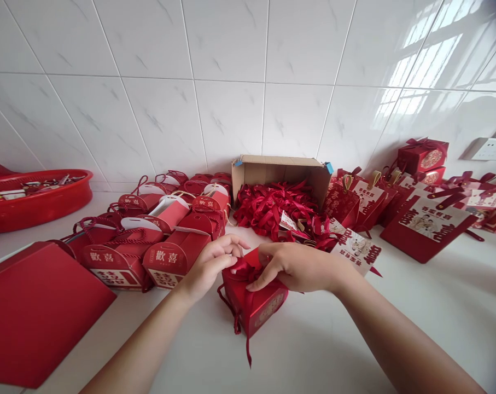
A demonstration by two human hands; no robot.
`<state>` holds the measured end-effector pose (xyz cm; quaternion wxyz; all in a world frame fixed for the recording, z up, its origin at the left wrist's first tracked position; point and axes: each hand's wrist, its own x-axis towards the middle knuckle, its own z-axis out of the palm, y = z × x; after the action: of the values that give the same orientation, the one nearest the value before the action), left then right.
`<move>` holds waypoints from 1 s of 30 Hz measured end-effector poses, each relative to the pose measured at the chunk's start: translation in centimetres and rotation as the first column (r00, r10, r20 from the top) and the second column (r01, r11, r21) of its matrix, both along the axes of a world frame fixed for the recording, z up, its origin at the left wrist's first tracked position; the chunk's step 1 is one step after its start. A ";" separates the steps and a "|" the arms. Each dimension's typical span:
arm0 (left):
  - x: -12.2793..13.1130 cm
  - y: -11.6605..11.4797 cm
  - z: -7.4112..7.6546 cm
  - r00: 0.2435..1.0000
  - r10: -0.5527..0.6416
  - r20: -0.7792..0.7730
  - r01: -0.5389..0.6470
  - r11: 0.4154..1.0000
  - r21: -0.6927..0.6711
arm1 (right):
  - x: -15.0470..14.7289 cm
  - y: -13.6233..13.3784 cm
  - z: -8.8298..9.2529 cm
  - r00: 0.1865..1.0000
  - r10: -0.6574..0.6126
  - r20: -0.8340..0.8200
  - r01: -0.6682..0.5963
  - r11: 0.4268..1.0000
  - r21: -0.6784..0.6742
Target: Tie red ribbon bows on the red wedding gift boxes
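Note:
A small red box (pixel 268 311) with a gold round pattern stands on the white table, a dark red ribbon (pixel 249 306) tied around its top and one ribbon end hanging down the front. My left hand (pixel 215 262) is at the top left of the box, its curled fingertips pinching the ribbon loop. From the right, my right hand (pixel 292 267) reaches over the box, thumb and fingers closed on the ribbon near the knot. A twisted red cord hangs at the box's left side.
Rows of red gift boxes (pixel 169 254) stand left of centre, beside a large red bag (pixel 42 312) and a red basin (pixel 67 200). Behind, a cardboard box (pixel 280 161) spills red ribbons (pixel 272 210). Red bags (pixel 428 224) stand at right.

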<state>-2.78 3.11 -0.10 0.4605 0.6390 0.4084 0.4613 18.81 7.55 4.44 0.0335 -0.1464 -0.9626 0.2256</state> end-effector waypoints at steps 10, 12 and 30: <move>1.7 -0.9 0.7 0.919 0.201 -0.340 -0.147 0.973 0.178 | 0.2 0.4 -0.1 0.988 0.002 -0.156 0.015 0.995 0.103; 1.8 -1.0 0.7 0.907 0.226 -0.355 -0.159 0.965 0.208 | 0.3 0.5 -0.2 0.979 0.021 -0.204 0.005 0.992 0.126; 2.5 -1.1 0.1 0.854 0.331 -0.402 -0.202 0.922 0.329 | 0.4 0.8 0.2 0.930 -0.008 -0.368 0.048 0.994 0.100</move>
<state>-0.29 2.01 -0.03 0.1911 0.7222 0.5209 0.4129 19.22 8.31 4.60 0.2235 -0.1133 -0.9479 0.1965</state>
